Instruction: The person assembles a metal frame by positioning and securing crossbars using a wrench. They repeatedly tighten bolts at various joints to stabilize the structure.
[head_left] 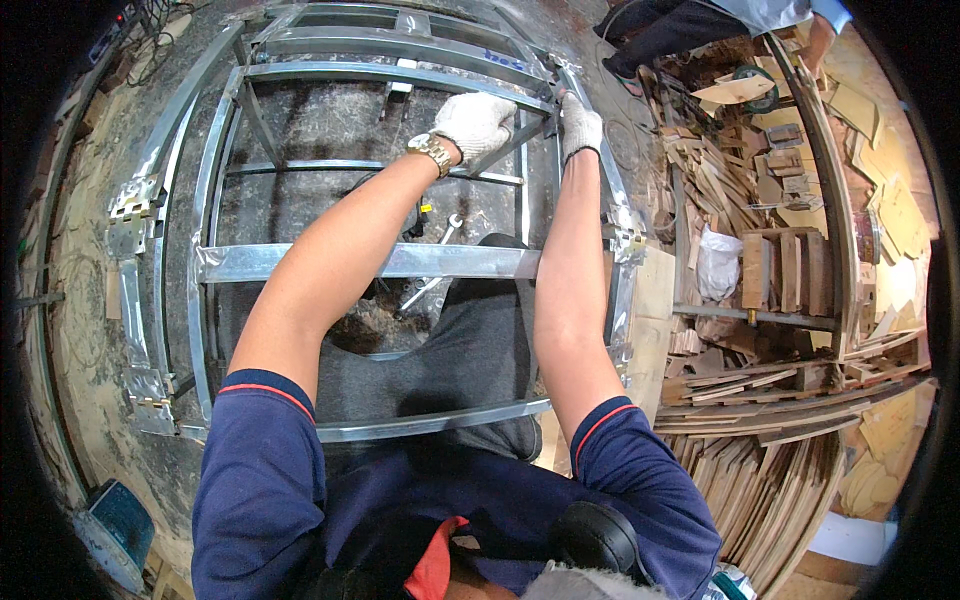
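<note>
A silver metal frame (pixel 355 262) of square tubes surrounds my legs. Both my hands wear white knit gloves and reach to its far right corner. My left hand (pixel 474 126), below a wristwatch, is closed at a short slanted tube by the far crossbar; its fingertips are partly hidden. My right hand (pixel 580 127) grips the right side tube close to where it meets that crossbar, thumb along the top. Inside the frame, a combination wrench (pixel 451 230) lies on the dark floor. A black tool with a yellow mark (pixel 424 209) sits beside it, largely covered by my left forearm.
Metal hinges (pixel 132 222) join the frame's left side tubes. To the right, a rack (pixel 745 318) holds wood blocks, with stacked wooden strips (pixel 760 490) nearer me. Another person's dark-trousered leg (pixel 670 30) is at the far right. A blue-grey container (pixel 118 530) stands at lower left.
</note>
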